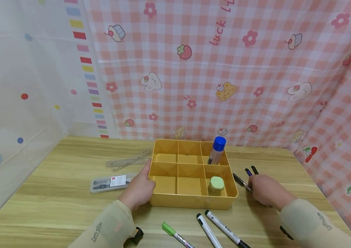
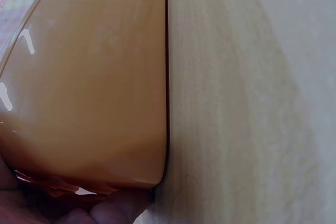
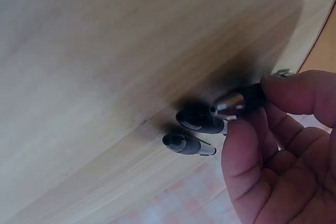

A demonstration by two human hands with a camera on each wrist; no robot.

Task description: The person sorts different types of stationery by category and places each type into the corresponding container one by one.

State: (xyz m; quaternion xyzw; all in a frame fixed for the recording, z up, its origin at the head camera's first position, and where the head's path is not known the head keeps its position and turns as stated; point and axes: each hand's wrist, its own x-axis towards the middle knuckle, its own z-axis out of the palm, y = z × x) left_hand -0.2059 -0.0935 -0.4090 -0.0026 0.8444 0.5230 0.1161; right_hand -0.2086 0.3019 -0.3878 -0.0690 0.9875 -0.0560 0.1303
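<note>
Pinching a pen point(image 3: 239, 104) between thumb and finger, your right hand point(image 1: 265, 189) slants inward, back upward, two more pens point(image 3: 188, 144) just beside that pinch; your left hand point(image 1: 139, 187) grips the yellow box point(image 1: 191, 202) by its left wall.

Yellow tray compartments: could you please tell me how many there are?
6 in the yellow tray: back left, back middle, back right, front left, front middle and front right; none seems hidden.

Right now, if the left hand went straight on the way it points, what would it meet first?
The tray, it seems: the left hand is holding its left side, with no clear gap. Exact depth between fingers and wall is hard to judge.
</note>
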